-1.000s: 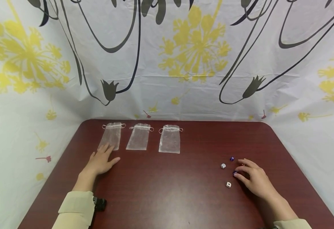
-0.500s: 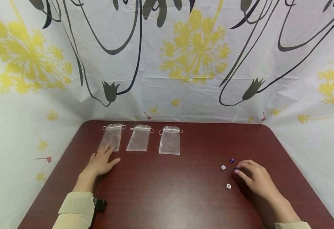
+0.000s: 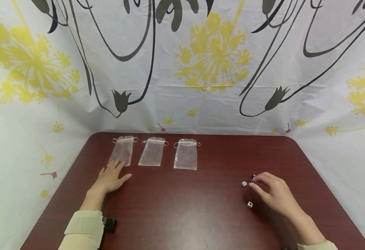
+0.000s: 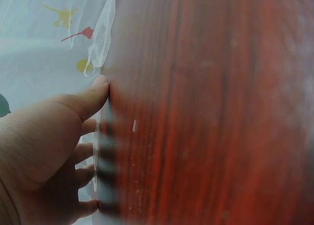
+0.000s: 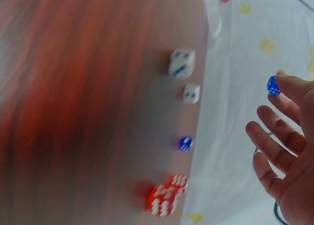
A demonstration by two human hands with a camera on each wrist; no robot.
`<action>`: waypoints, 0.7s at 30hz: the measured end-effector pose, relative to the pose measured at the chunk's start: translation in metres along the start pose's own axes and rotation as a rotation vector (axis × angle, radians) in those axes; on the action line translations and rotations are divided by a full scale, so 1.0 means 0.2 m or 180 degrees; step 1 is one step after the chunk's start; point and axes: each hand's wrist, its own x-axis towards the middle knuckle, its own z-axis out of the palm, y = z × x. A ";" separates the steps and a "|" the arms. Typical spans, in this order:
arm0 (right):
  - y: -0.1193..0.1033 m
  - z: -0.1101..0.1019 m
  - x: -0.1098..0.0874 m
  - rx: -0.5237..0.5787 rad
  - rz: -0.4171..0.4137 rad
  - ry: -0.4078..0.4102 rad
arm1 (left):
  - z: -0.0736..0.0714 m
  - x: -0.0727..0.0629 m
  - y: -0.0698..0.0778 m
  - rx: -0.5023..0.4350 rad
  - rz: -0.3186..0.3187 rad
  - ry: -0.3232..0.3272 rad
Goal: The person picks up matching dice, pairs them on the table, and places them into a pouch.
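The right hand (image 3: 276,195) pinches a blue die (image 5: 274,85) between thumb and index finger above the tabletop (image 3: 195,215), dotted faces visible in the right wrist view. The left bag (image 3: 122,150) has its long axis running near to far, mouth end farthest. The right hand largely hides the red dice (image 5: 166,196) in the head view; the left hand (image 3: 108,178) covers part of the bag's near edge, fingers spread, palm down.
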 end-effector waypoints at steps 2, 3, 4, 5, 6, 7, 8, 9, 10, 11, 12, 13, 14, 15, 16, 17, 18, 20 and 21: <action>-0.03 0.01 0.02 0.0081 -0.0070 0.0005 | 0.01 0.00 -0.01 -0.0011 -0.0005 0.0009; -0.05 0.01 0.03 0.0121 -0.0105 -0.0001 | 0.01 0.00 -0.01 -0.0012 -0.0004 0.0016; -0.06 0.01 0.04 0.0166 -0.0125 -0.0012 | 0.01 0.00 -0.01 -0.0018 -0.0003 0.0029; -0.08 0.02 0.05 0.0210 -0.0141 -0.0031 | 0.01 0.00 -0.02 -0.0023 -0.0003 0.0040; -0.09 0.02 0.06 0.0253 -0.0163 -0.0048 | 0.02 0.00 -0.02 -0.0034 -0.0011 0.0051; -0.11 0.03 0.07 0.0304 -0.0183 -0.0068 | 0.02 0.00 -0.02 -0.0036 -0.0007 0.0058; -0.12 0.04 0.07 0.0332 -0.0204 -0.0083 | 0.02 0.00 -0.02 -0.0042 -0.0010 0.0060; -0.14 0.05 0.08 0.0366 -0.0212 -0.0103 | 0.02 0.00 -0.02 -0.0046 -0.0012 0.0060; -0.15 0.06 0.08 0.0392 -0.0218 -0.0120 | 0.02 -0.01 -0.02 -0.0056 -0.0020 0.0055; -0.17 0.06 0.09 0.0407 -0.0226 -0.0137 | 0.02 -0.01 -0.01 -0.0062 -0.0027 0.0045; -0.18 0.07 0.09 0.0423 -0.0224 -0.0153 | 0.02 -0.01 -0.01 -0.0061 -0.0026 0.0045; -0.19 0.08 0.10 0.0434 -0.0224 -0.0169 | 0.02 -0.01 -0.01 -0.0059 -0.0025 0.0036; -0.20 0.09 0.10 0.0449 -0.0227 -0.0183 | 0.02 -0.02 0.00 -0.0056 -0.0034 0.0031; -0.21 0.09 0.11 0.0462 -0.0225 -0.0195 | 0.01 -0.02 0.00 -0.0051 -0.0034 0.0035; -0.22 0.10 0.11 0.0476 -0.0237 -0.0207 | 0.01 -0.02 0.00 -0.0045 -0.0030 0.0041; -0.23 0.11 0.12 0.0496 -0.0254 -0.0221 | 0.01 -0.02 0.01 -0.0030 -0.0023 0.0048; -0.24 0.12 0.12 0.0528 -0.0283 -0.0227 | 0.01 -0.02 0.01 -0.0019 -0.0017 0.0052; -0.26 0.14 0.13 0.0540 -0.0349 -0.0232 | 0.01 -0.02 0.01 -0.0011 -0.0012 0.0059; -0.27 0.15 0.14 0.0547 -0.0381 -0.0241 | 0.00 -0.02 0.01 -0.0012 -0.0007 0.0064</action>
